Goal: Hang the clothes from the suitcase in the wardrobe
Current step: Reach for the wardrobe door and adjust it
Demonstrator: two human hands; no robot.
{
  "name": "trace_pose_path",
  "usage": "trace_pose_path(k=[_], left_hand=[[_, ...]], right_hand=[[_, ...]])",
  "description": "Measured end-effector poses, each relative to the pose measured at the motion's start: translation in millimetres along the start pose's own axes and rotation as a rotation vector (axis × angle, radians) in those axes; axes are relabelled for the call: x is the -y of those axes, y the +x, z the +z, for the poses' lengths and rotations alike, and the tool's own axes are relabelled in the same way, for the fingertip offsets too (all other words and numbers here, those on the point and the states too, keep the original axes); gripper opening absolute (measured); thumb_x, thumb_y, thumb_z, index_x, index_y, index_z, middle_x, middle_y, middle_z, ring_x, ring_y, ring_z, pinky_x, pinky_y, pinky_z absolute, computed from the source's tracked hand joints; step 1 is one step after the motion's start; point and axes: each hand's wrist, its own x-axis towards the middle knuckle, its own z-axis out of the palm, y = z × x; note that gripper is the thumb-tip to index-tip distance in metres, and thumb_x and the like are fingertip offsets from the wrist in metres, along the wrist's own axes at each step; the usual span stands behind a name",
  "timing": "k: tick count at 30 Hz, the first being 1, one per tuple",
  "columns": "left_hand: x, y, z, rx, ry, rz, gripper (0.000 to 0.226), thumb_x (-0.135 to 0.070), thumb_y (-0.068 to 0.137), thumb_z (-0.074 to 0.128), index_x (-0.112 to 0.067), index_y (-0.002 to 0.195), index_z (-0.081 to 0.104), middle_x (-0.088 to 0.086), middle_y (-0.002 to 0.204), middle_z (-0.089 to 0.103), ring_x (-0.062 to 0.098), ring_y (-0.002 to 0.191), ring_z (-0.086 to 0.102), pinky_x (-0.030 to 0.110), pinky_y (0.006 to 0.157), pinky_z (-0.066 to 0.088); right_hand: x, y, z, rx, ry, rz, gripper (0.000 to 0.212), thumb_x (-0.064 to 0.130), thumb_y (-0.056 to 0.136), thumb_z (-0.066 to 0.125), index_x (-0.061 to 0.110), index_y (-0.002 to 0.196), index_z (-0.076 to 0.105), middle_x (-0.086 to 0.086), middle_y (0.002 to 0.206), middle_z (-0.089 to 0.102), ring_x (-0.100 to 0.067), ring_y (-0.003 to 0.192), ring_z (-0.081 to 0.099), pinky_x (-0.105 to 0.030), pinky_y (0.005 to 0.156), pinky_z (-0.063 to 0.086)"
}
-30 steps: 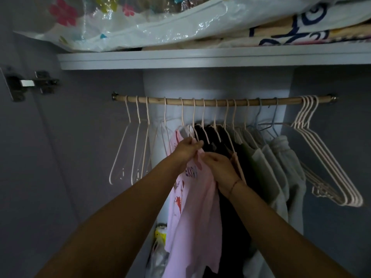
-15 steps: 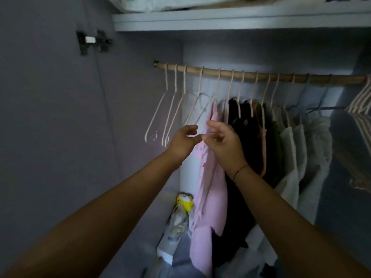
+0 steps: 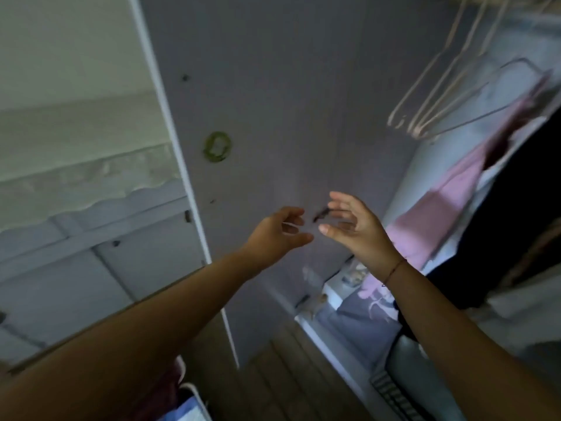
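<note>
Hovering loose and spread, the fingers (image 3: 293, 212) of the left hand (image 3: 273, 232) held nothing. The right hand (image 3: 358, 229) beside it was just as wide and empty, the two thumbs near each other but apart. Both hung before a grey wardrobe panel (image 3: 288, 101) that bore a green sticker (image 3: 217, 146). Off to the right a pink garment (image 3: 449, 214) hung inside the wardrobe, with dark clothes (image 3: 516, 208) just beside it and bare hangers (image 3: 440, 95) above. The whole scene was blurred. Wooden floor (image 3: 273, 375) lay below.
</note>
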Motion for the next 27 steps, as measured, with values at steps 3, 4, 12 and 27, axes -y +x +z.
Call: trace_pose_path(k=[3,4,12,27], left_hand=[[44,-56,-37,-0.054,0.007,-0.069,0.055,-0.018,0.077,0.077,-0.014,0.126,0.053,0.0,0.105,0.061,0.015,0.094,0.06,0.029,0.087,0.051],[57,-76,-50,-0.075,0.006,-0.091,0.055,-0.017,0.076,0.077,-0.013,0.126,0.053,0.0,0.104,0.061,0.015,0.093,0.06,0.029,0.087,0.051],[173,-252,-159,-0.287,0.001,-0.351,0.052,-0.008,0.074,0.078,-0.005,0.121,0.057,0.007,0.103,0.064,0.015,0.089,0.061,0.032,0.088,0.05],[417,-441,-161,-0.624,-0.181,-0.943,0.049,-0.023,0.078,0.076,-0.012,0.122,0.056,0.004,0.107,0.062,0.013,0.09,0.059,0.019,0.071,0.044]], right_hand=[[-1,-23,56,0.096,0.026,0.03,0.054,0.01,0.078,0.074,0.023,0.124,0.049,-0.002,0.118,0.057,-0.017,0.109,0.056,-0.025,0.095,0.045],[-1,-33,75,0.126,0.044,0.039,0.053,0.01,0.078,0.074,0.023,0.123,0.05,-0.001,0.115,0.057,-0.017,0.107,0.056,-0.026,0.094,0.046],[-9,-124,251,0.328,0.115,0.166,0.035,0.002,0.079,0.07,0.013,0.11,0.059,-0.007,0.098,0.063,-0.009,0.087,0.06,-0.014,0.08,0.048],[-150,-210,457,0.659,0.023,0.463,0.028,0.009,0.08,0.072,0.015,0.104,0.062,-0.003,0.096,0.063,-0.009,0.087,0.059,-0.01,0.072,0.05]])
